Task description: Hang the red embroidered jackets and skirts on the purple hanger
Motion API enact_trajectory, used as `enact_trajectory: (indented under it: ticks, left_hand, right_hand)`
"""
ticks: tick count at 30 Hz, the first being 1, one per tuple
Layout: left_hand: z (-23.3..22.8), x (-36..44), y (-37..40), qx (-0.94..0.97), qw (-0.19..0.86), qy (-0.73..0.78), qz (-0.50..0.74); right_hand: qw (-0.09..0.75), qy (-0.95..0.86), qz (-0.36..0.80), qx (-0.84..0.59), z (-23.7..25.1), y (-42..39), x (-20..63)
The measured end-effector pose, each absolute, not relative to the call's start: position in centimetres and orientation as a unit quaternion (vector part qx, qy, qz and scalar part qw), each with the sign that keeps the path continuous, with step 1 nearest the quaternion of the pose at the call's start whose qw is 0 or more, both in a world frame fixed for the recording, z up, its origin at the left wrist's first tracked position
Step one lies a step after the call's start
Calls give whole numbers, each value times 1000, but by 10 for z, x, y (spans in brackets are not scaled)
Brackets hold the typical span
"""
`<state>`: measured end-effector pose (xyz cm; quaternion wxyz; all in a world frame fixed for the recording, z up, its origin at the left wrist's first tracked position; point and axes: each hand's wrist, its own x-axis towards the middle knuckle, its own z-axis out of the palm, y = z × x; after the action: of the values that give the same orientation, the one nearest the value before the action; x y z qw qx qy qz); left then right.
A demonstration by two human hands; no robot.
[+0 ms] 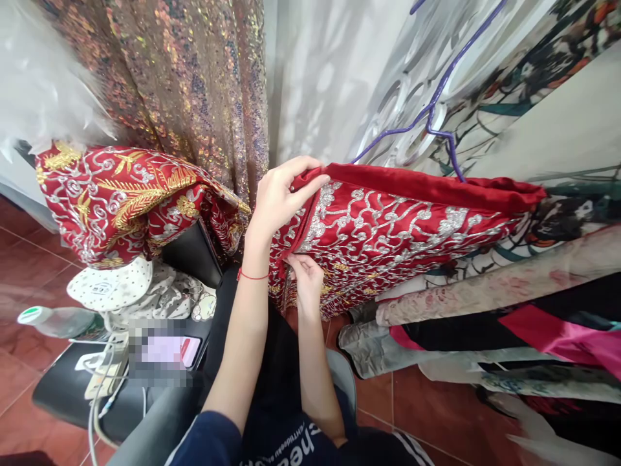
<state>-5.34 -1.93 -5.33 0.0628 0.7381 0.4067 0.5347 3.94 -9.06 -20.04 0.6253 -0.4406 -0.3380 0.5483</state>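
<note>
A red embroidered skirt [388, 223] with silver and gold thread hangs from a purple hanger [431, 110], its smooth red waistband turned toward me. At the waistband's left end, my left hand [286, 194] is closed, pinching the top edge between thumb and fingers. A thin red string circles that wrist. Just below, my right hand [308, 278] pinches the skirt along its side opening, fingertips together. Whatever small part lies under those fingertips is too hidden to make out. The skirt's lower part drops away behind my forearms.
At left, another red garment [116, 200] with gold embroidery lies over a black seat. A spotted cap [109, 285], a plastic bottle [63, 321], cables and a lit phone [169, 349] sit nearby. Sequined fabric [194, 77] hangs behind. Clothes [460, 291] hang close on the right.
</note>
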Motion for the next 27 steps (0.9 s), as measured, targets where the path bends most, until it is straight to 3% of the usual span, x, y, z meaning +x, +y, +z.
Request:
enact_trajectory:
  ticks: [14,21,27]
  left_hand:
    - [-58,-53,-17,740,65,408,531]
    - [-58,-53,-16,736,74,407,536]
    - [-59,-52,-18,735,73,400,542]
  right_hand:
    - [637,-355,513,-454,-200,-92,43]
    - [585,-437,480,-485,-189,-102,49]
    - [613,-400,494,-469,-188,-105,47]
